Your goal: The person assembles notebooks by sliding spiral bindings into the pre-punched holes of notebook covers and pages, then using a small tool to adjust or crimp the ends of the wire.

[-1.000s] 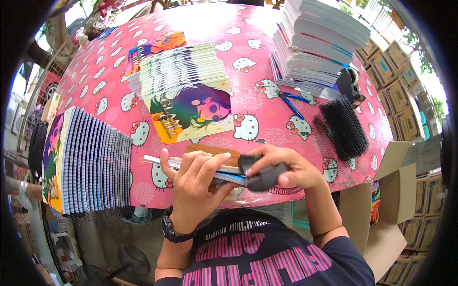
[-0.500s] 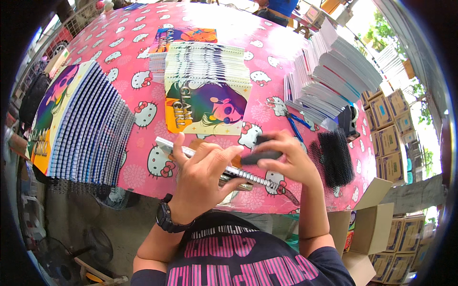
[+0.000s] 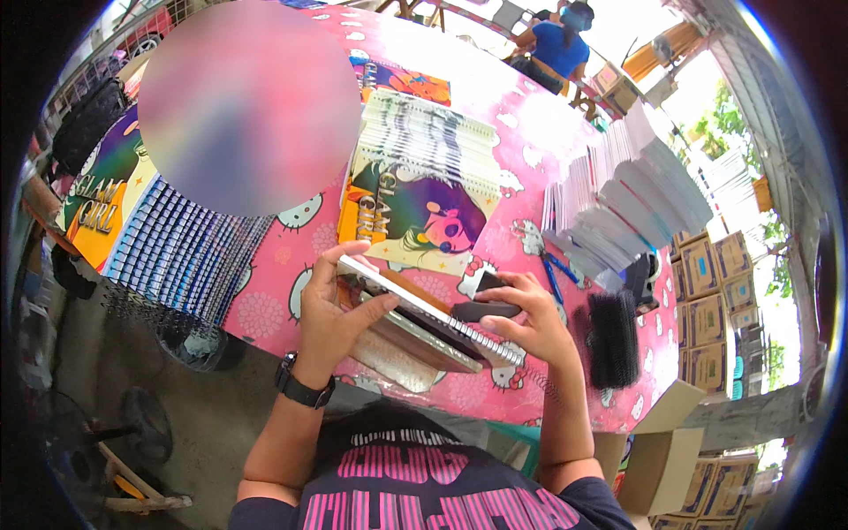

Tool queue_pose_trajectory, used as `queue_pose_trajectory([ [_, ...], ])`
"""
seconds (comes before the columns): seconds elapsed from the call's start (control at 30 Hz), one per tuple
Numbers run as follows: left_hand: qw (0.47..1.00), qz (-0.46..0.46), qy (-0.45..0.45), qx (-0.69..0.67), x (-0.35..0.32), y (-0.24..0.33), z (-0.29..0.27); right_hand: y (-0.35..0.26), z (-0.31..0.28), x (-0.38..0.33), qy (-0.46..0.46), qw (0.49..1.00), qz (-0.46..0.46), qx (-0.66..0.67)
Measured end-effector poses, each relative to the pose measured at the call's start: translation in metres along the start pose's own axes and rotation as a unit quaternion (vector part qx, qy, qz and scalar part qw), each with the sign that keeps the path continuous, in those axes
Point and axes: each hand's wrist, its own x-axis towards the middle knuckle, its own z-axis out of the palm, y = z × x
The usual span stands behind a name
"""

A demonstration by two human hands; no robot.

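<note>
The spiral notebook [image 3: 402, 292], tilted at the near edge of the table [image 3: 259, 320], seems light and rather stiff, its coil bendable; the page block, away from the coil, is probably the best hold. The left hand [image 3: 334, 311] pinches it between thumb and fingers. The right hand's [image 3: 535, 325] grip, half curled, holds a black rounded block [image 3: 482, 312].

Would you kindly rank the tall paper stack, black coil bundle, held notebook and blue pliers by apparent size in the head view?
1. Tall paper stack
2. Held notebook and black coil bundle: unsure, as the notebook shows mostly edge-on
3. Blue pliers
</note>
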Motion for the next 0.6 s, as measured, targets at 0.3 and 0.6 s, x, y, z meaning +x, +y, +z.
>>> queue_pose_trajectory([
  [0.3, 0.998, 0.034, 0.015, -0.047, 0.004, -0.008, 0.004, -0.014, -0.010, 0.009, -0.007, 0.991, -0.089, 0.098],
  [0.6, 0.993, 0.097, 0.052, 0.048, 0.002, -0.006, 0.017, -0.016, 0.012, 0.005, -0.053, 0.926, -0.165, 0.337],
])
